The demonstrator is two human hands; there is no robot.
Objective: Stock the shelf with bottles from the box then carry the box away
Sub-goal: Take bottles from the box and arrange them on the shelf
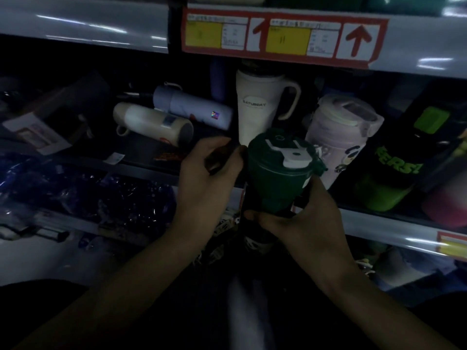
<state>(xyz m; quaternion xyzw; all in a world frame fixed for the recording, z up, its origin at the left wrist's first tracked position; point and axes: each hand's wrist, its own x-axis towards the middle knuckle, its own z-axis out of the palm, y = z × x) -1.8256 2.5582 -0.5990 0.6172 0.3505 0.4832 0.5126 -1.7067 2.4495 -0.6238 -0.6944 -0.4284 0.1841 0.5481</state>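
1. Green tumbler (278, 178) w/ white flip lid (290, 154), centre frame, upright, is held in both hands at the front edge of the middle shelf (379, 224), just fwd of the stock standing on it.
2. Right hand (310, 223), lower centre-right: thumb and fingers wrap round the tumbler's narrow lower body, gripping from underneath.
3. Left hand (209, 173), centre-left: fingers curl round a dark handle (219, 157) at the tumbler's left side. Where handle meets cup is too dark to make out.
4. Directly behind, upper centre: white tumbler (257, 107) marked "SATURDAY", upright, its loop handle facing right.
5. Left of that, two bottles lie on their sides: lilac bottle (192, 107) to the rear, cream bottle (151, 122) in front of it. Whether they touch, can't tell.
6. Right of centre: pale lilac jug (338, 132) w/ clear flip lid and cartoon sticker stands just beside the green lid. Further right is a green-and-black bottle (394, 170) w/ green lettering, partly in shadow.
7. Top of frame: upper shelf rail (75, 26) carries a red-bordered price strip (283, 36) w/ two yellow tags and red up-arrows. Print is too blurred to read.
8. Lower left: crinkled blue plastic wrap (75, 193) sits below the shelf edge. Above it, mid-left, is a carton (38, 130) in deep shadow.
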